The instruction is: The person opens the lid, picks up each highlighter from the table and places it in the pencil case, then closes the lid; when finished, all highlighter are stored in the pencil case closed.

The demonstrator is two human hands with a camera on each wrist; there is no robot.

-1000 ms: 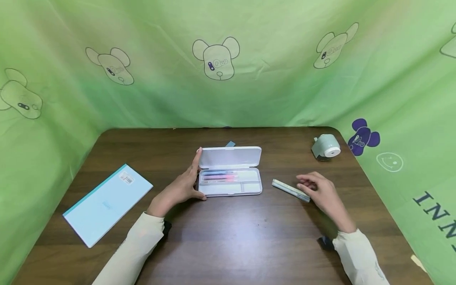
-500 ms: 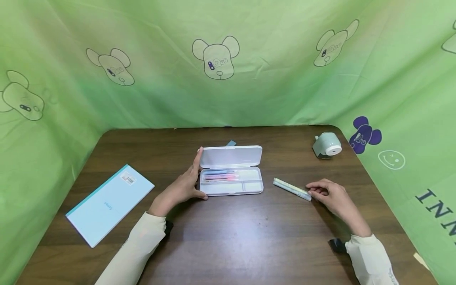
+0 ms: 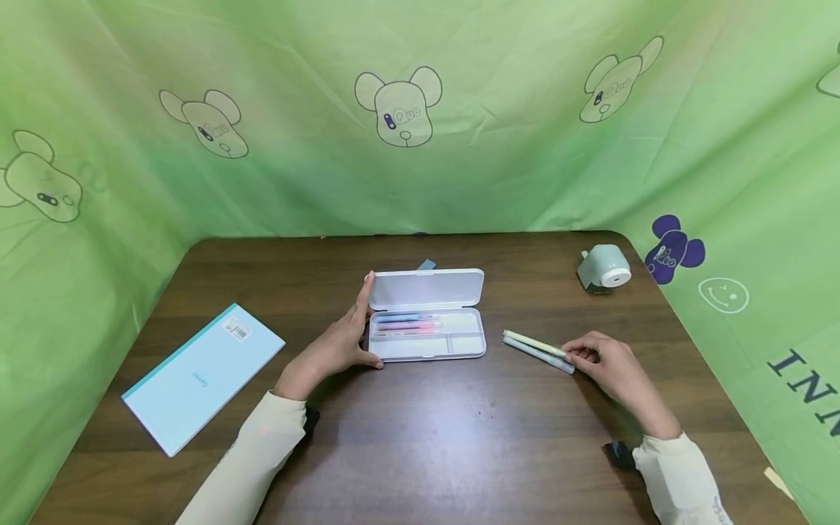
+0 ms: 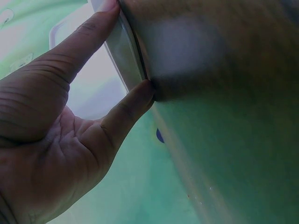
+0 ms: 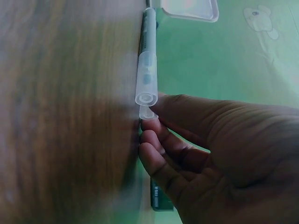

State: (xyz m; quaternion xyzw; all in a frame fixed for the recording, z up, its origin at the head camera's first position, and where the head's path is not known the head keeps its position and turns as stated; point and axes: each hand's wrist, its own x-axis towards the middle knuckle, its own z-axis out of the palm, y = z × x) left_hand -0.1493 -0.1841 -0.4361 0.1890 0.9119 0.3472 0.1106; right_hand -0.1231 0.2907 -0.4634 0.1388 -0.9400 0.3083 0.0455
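Observation:
The white pencil case [image 3: 464,344] lies with its lid raised, several blue and pink pens [image 3: 407,325] in its rear compartment. My left hand [image 3: 331,343] holds the case by its left end, thumb at the front corner and a finger up at the lid. To the right of the case, a pale yellow marker [image 3: 533,343] and a light blue marker [image 3: 538,355] lie side by side at a slant. My right hand [image 3: 607,364] pinches the near right end of the yellow one. In the right wrist view, the blue marker's clear cap [image 5: 146,84] partly hides the yellow marker.
A light blue notebook [image 3: 203,379] lies at the left. The pale green pencil sharpener [image 3: 600,268] stands at the back right corner. Behind the lid, a small blue piece [image 3: 426,265] shows. A green printed curtain [image 3: 295,182] surrounds the brown table [image 3: 420,452].
My right hand has moved right to the markers' end and taken hold of the yellow one. The two markers have come slightly apart. My left hand stays at the case.

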